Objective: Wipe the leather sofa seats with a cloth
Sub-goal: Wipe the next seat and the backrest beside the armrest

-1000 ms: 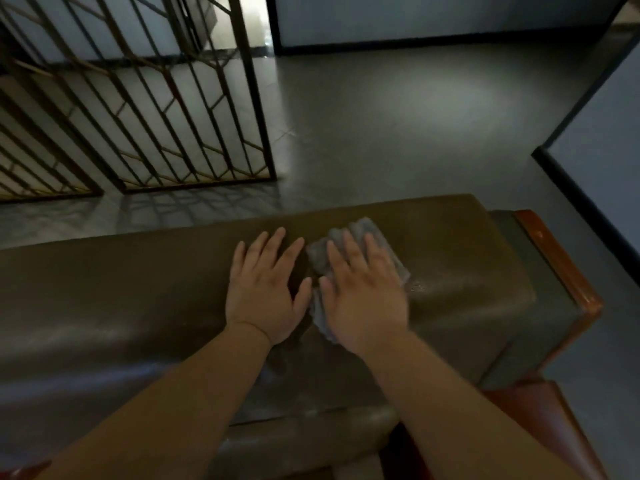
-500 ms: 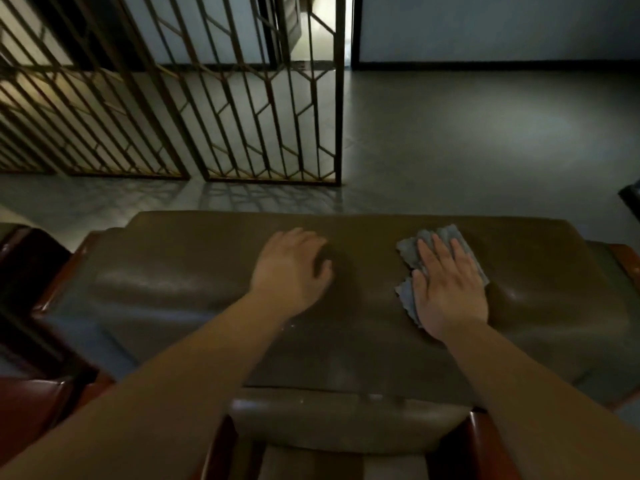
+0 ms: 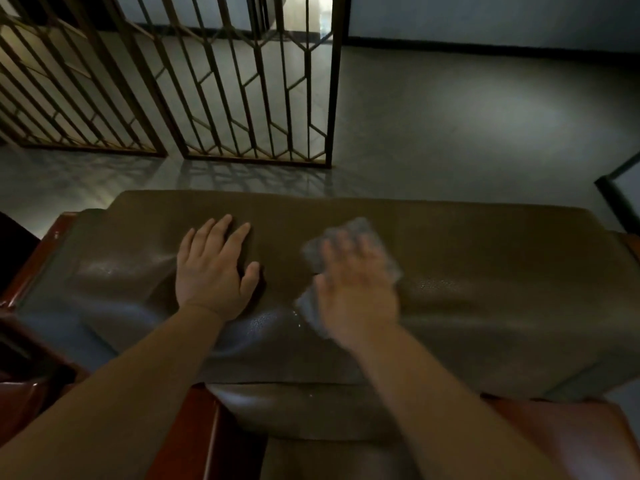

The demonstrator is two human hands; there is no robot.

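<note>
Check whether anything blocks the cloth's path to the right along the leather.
Nothing visible does. The right hand presses flat on the grey cloth, and the brown leather to its right lies bare up to the wooden armrest. The left hand rests on the other side, off that path.

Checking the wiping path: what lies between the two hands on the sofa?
Only bare brown leather of the sofa separates the left hand from the right hand and its cloth, in the head view.
</note>
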